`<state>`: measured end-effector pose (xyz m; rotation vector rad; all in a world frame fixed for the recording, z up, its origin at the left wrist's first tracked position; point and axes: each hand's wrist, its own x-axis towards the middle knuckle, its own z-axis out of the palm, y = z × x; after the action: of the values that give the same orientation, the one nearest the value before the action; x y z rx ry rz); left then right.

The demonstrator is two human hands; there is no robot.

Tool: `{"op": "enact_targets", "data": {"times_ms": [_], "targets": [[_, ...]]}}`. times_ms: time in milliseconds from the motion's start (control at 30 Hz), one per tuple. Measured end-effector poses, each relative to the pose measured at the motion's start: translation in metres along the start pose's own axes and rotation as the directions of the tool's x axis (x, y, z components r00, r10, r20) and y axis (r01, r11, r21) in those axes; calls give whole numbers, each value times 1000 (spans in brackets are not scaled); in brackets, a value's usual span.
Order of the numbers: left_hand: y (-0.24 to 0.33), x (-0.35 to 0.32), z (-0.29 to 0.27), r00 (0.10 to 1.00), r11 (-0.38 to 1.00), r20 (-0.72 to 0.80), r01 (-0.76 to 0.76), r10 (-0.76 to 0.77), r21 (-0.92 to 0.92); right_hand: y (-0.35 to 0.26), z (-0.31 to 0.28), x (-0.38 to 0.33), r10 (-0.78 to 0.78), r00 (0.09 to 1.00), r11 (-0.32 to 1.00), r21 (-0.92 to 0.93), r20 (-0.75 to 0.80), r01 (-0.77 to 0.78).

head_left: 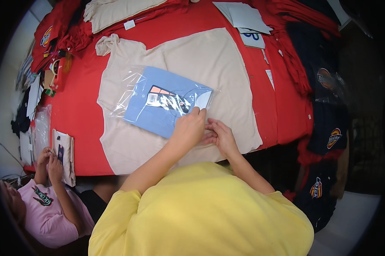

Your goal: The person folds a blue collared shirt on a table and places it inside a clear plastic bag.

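In the head view, a clear bag (126,94) lies on a big cream shirt (201,59), which is spread over the red cloth on the table (81,119). The left hand (195,118) is at the bag's right end, on the side near the person, with its fingertips bunched close together; it seems to pinch the edge of the plastic. The right hand (218,133) is just beside it, with loosely curled fingers and a gap between them. It looks like it holds nothing, but I cannot tell if its tips touch the bag. The step in hand looks like fixing that end of the bag. To do it well, I think it is best to pinch only the plastic and not the cloth, pull softly so it does not rip, push the air out, and make the corners neat. Inside the bag is a flat, folded blue garment (140,112), with a black and pink tag (159,90) and a white label (152,100) on top. A white piece (202,100) shows at the right end; it may be card. Extra plastic sticks out past the left end. More clear plastic (42,127) lies at the table's left side, and some shiny plastic (334,88) is by the dark clothes (309,51) on the right; I cannot tell what either one holds.
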<state>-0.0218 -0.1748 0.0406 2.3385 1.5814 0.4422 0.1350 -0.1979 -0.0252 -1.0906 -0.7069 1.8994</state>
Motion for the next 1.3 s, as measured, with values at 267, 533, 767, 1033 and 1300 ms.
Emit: {"op": "enact_targets", "data": {"times_ms": [267,533,767,1033,1300], "targets": [[-1,-38,-5,996,996,-47,-83,82,-23,17,12,34,-2,990,999,32,139,-3],[22,-78,-5,939,942,-139,-326,313,-79,63,48,7,-49,999,951,306,-7,49],[-29,-89,-20,934,970,-357,-112,28,-215,73,84,0,-464,884,816,415,53,403],[-108,-78,0,995,980,-76,-73,59,-186,74,73,10,-217,976,970,106,-7,217],[-104,-32,-25,911,932,-197,-359,362,53,73,77,9,-163,943,984,20,-291,177]]}}
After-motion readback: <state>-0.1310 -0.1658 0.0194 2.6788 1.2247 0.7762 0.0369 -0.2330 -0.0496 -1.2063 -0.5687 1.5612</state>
